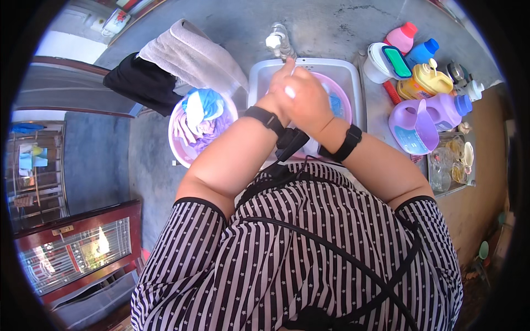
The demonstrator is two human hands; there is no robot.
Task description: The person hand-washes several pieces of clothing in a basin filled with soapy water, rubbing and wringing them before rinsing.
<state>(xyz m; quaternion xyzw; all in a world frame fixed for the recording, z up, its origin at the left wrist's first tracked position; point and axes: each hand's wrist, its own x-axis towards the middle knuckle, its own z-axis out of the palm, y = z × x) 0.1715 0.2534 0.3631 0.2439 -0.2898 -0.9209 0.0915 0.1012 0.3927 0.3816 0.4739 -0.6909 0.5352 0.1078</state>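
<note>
Both my hands are together above a sink basin [254,74], just in front of the tap [276,41]. My left hand [278,91] is partly covered by my right hand [308,97], whose fingers are curled. A small piece of something white [290,92] shows between them; whether it is cloth or suds, I cannot tell. Below them a pink basin [348,93] stands in the sink, with a blue item [336,105] in it. Left of the sink, a pink tub [176,142] holds crumpled blue, white and purple cloths [203,109].
A grey towel [192,53] and black cloth [143,82] lie at the back left. On the right stand a purple detergent jug [408,130], a yellow bottle [422,80], a white bucket [374,66] with a green-topped brush or box [397,62], and a tray of glasses [441,165].
</note>
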